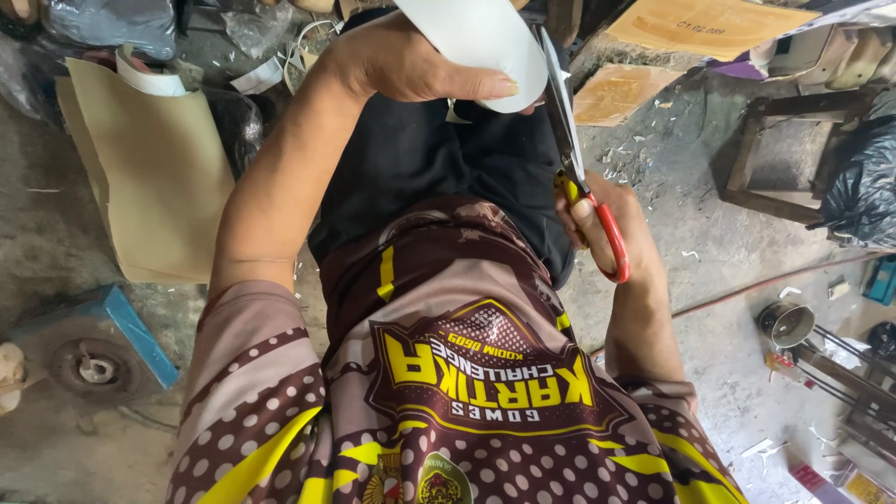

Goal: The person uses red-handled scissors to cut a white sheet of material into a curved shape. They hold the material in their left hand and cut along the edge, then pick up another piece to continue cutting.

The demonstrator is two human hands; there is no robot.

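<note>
Left hand: we see the left hand (pixel 401 65) at the far middle of the view, thumb along the near edge of a white sheet (pixel 476 42), fingers closed round it.
Right hand: the right hand (pixel 607 219) sits to the right and nearer, its fingers through the handles of the scissors (pixel 574 159), clenched on them.
Scissors: long grey blades point away from us, up toward the white sheet; the handles are red and yellow. The blades lie along the right edge of the sheet, touching it or just beside it; we cannot tell whether they are parted.
White sheet: a curved, rounded piece held up over the lap, its far part cut off by the top of the view.
Lap and shirt: below the hands we see dark trousers (pixel 439 159), then a brown and yellow patterned shirt (pixel 467 392) filling the near middle.
Left side: a tan sheet of card (pixel 149 168) lies on the concrete floor (pixel 56 243) beside the left arm; nearer, a blue block (pixel 140 336) and a round metal part (pixel 93 364).
Right side: pale scraps (pixel 644 159) scatter over the floor; a low wooden stool (pixel 793 149) stands far right, a black bag (pixel 863 187) just beside it, a small metal tin (pixel 786 323) nearer.
Far right: brown cardboard pieces (pixel 700 23) lie at the top edge.
</note>
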